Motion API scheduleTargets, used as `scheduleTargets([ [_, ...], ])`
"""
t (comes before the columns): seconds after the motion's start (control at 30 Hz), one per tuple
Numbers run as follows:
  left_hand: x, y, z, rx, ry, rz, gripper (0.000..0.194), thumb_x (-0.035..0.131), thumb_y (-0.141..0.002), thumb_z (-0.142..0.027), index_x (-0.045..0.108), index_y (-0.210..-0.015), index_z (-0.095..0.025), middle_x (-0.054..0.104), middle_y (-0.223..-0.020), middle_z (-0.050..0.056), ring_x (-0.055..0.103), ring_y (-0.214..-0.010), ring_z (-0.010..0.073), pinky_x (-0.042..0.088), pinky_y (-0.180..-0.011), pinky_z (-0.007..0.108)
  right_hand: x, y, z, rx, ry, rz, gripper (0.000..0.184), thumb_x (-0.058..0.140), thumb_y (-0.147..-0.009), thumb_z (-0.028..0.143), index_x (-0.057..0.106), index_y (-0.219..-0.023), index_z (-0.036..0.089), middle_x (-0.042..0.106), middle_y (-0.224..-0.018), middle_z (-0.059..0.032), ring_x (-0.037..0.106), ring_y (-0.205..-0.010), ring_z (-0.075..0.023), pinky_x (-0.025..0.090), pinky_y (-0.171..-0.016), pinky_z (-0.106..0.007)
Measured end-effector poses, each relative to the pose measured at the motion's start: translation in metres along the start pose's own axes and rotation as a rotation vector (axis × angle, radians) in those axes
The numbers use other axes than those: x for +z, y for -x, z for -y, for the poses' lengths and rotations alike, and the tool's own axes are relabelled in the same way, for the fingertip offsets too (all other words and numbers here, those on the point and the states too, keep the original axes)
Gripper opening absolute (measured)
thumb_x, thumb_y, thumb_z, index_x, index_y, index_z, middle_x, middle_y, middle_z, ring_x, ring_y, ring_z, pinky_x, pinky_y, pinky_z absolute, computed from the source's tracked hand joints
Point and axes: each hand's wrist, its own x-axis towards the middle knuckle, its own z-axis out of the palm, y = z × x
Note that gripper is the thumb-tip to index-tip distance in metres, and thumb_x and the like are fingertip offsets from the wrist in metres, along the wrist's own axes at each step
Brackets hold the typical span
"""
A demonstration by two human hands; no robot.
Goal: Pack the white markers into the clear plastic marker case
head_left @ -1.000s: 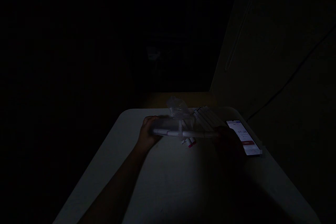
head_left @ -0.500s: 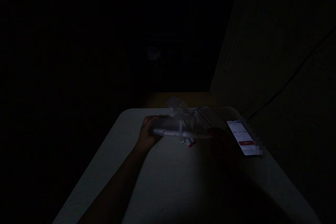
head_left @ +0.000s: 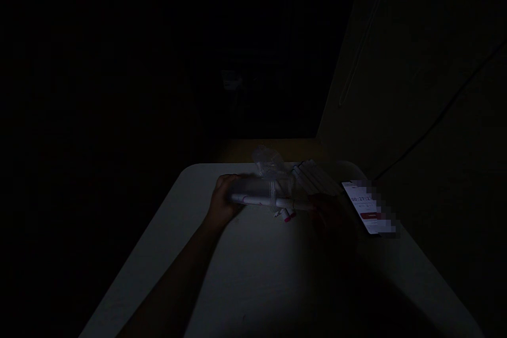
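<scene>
Since one second ago, my right hand (head_left: 327,216) has moved left, toward the clear case (head_left: 253,188). With my left hand (head_left: 222,198) I hold its left end. Along its near side lies a white marker (head_left: 287,203), reaching my right fingers; whether they grip it, I cannot tell in this darkness.

Right grip (head_left: 330,217) indistinct in shadow

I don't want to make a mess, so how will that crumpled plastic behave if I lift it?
The crumpled plastic looks see-through, so it's probably thin and light. Its creases suggest it's floppy and might squash when gripped.
</scene>
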Motion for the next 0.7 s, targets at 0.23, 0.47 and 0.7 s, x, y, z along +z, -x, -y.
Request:
scheduleTargets([
  [0.23,-0.0001,-0.0003,-0.0024,-0.052,-0.008,0.008,0.053,0.073,-0.06,-0.039,0.054,-0.106,-0.021,0.052,-0.103,0.005,0.055,-0.097,0.023,0.049,-0.087,0.04,-0.0005,-0.0012,-0.0016,0.051,0.015,0.038,0.023,0.041,-0.089,0.027,0.059,-0.102,0.023,0.067,-0.096,-0.006,0.066,-0.087,-0.0167,0.055,-0.071,-0.029],
  [0.47,0.0005,0.0,-0.0027,-0.008,-0.001,-0.003,0.046,0.071,-0.063,-0.031,0.054,-0.105,-0.022,0.053,-0.103,0.007,0.056,-0.097,0.0243,0.049,-0.086,0.041,-0.0001,0.0003,-0.0045,0.021,0.02,0.061,0.026,0.042,-0.088,0.027,0.059,-0.106,0.023,0.067,-0.098,-0.0062,0.065,-0.088,-0.0167,0.055,-0.073,-0.028],
  [0.7,0.0001,-0.0004,-0.0044,-0.062,-0.024,0.012,0.052,0.072,-0.061,-0.034,0.052,-0.107,-0.021,0.051,-0.105,0.006,0.056,-0.098,0.0224,0.048,-0.087,0.039,-0.0021,-0.0014,0.0024,0.069,-0.007,0.051,0.025,0.042,-0.088,0.026,0.059,-0.106,0.023,0.067,-0.098,-0.0057,0.065,-0.089,-0.0161,0.055,-0.074,-0.028],
])
